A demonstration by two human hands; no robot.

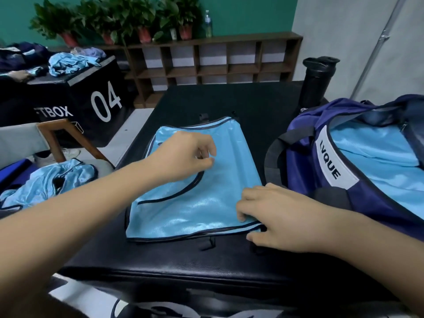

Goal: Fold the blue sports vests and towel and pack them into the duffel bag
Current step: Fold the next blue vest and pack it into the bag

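Head view: a light blue vest (195, 191) with dark trim lies flat, folded to a rough rectangle, at the middle of a black padded box (252, 106) that serves as the work surface. The left hand (183, 154) reaches over the vest's middle, fingers curled, thumb and fingertips pinching the fabric. The right hand (270, 216) sits on the vest's near right corner, bent fingers on top and thumb by the hem; cannot tell if it is gripping or only pressing. The navy bag (321, 203) stands open on the right of the box, just beside the vest, with a white LVQUE label on its rim and light blue fabric inside. A black bottle (317, 81) stands upright on the box at its far right, behind the bag. A crumpled vest (46, 182) lies at left, off the box, near a wooden chair (66, 138). At far left a second black box (57, 104) marked 04 carries another heap (68, 64) of blue fabric and dark items. Behind is a brown cubby shelf (218, 63) topped with potted plants (114, 19) and a clear bottle (208, 24), against a teal wall (252, 12); a white wall (344, 31) is at far right.
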